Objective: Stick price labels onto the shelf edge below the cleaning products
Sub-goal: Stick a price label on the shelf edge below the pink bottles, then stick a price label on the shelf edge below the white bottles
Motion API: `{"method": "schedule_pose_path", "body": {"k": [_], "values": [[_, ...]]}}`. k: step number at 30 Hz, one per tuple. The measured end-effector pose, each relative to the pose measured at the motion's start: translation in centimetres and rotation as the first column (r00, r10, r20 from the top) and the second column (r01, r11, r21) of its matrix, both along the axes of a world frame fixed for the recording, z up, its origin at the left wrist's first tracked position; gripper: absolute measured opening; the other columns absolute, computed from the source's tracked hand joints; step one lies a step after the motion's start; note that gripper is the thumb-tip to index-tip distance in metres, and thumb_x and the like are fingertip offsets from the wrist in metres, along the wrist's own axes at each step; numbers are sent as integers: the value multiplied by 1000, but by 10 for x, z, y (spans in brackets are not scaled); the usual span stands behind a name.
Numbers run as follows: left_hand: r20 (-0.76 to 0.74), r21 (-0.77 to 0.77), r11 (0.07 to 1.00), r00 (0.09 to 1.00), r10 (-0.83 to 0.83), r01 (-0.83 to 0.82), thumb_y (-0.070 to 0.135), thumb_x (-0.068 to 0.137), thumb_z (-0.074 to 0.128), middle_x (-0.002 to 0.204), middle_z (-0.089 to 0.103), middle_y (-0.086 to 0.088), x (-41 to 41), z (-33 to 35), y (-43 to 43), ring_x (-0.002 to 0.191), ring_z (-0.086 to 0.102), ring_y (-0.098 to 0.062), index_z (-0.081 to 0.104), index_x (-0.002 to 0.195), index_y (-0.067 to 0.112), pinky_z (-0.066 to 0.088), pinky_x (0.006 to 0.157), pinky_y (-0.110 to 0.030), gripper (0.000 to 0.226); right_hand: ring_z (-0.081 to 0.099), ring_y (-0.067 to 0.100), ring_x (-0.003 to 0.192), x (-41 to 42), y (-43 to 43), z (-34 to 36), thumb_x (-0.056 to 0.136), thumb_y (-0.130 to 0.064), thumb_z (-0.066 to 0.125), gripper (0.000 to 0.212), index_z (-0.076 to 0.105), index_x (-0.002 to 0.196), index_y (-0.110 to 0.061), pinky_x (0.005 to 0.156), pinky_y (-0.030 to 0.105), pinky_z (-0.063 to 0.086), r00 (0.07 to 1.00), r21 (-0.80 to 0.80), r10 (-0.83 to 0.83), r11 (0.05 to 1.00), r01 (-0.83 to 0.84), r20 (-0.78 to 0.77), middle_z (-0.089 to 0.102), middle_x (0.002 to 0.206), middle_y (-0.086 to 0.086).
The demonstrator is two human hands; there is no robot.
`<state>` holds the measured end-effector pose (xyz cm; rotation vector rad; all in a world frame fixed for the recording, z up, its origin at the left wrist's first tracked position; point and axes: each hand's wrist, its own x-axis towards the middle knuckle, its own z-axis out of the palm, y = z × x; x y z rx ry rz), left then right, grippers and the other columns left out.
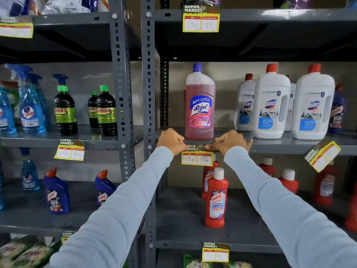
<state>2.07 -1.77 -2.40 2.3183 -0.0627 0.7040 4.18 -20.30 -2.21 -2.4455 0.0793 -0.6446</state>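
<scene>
While your left hand [171, 141] and right hand [230, 142] pinch the price label's [197, 156] top corners, it sits against the shelf edge [280, 147] at frame centre, below the pink bottle [200, 105].

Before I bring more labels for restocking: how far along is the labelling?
Done: labels under the Sunny bottles and on the top shelf. In hand: both hands press the 150/75 label below the Lizol bottle. Left: the Domex label hangs crooked.
</scene>
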Motion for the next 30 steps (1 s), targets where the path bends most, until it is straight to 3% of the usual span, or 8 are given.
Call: {"method": "schedule_pose_path", "body": {"k": [3,9,15,18,21,23,26,30], "values": [[0,-1,999,999,46,-46,17,69,80,97,75,-10,0,2,-5,80,64,-18,70,62,6,48,63,-26,17,66,28,101,3,-1,0,58,-62,78,37,68,66,-26,115,60,13,999,-25,-8,1000,9,42,74,82,-2],[40,-129,990,998,58,-53,1,64,79,88,72,-12,1,2,-5,86,68,-24,44,57,17,58,76,-43,39,55,16,72,11,-6,-3,64,-54,79,39,52,57,-26,115,53,24,992,-91,73,994,-64,102,52,57,-15],[4,-122,992,999,-43,43,-17,70,61,94,72,-14,1,8,6,91,68,-25,62,73,12,56,85,-39,30,69,19,86,5,-42,-2,78,-12,75,26,58,65,-26,94,38,53,945,99,311,942,-321,103,76,93,3],[31,-107,988,994,-106,108,-16,74,47,110,66,-12,-7,-4,-6,106,59,-23,54,93,17,50,84,-34,38,63,19,100,3,-88,0,82,-9,69,14,67,90,-21,98,31,45,917,39,319,941,-337,239,73,107,3],[235,-28,999,972,-24,32,-11,74,47,107,64,-4,-15,-17,-38,112,53,-27,51,95,19,35,108,-48,38,59,30,113,1,-146,15,86,-8,62,26,68,109,-20,101,36,43,920,-121,294,955,-271,259,67,122,7],[406,96,991,913,50,-97,-8,71,51,101,65,-6,-18,-19,-66,108,56,-28,53,92,16,14,119,-47,32,55,31,119,4,-190,28,90,-8,57,35,61,123,-19,103,39,41,954,-239,244,950,-199,175,59,133,10],[505,238,952,862,47,-192,0,70,59,105,65,-8,-16,-20,-119,113,54,-31,54,93,17,11,119,-48,29,46,30,132,9,-247,43,93,-8,54,47,46,139,-16,110,39,35,977,-354,211,913,-201,-13,45,147,12],[351,353,934,916,-192,60,17,79,61,118,62,-7,3,-30,-214,134,40,-28,58,96,14,4,119,-46,18,42,29,135,22,-301,49,94,-17,55,45,48,139,-15,111,35,30,971,-463,175,856,-231,-162,43,149,10]]}}
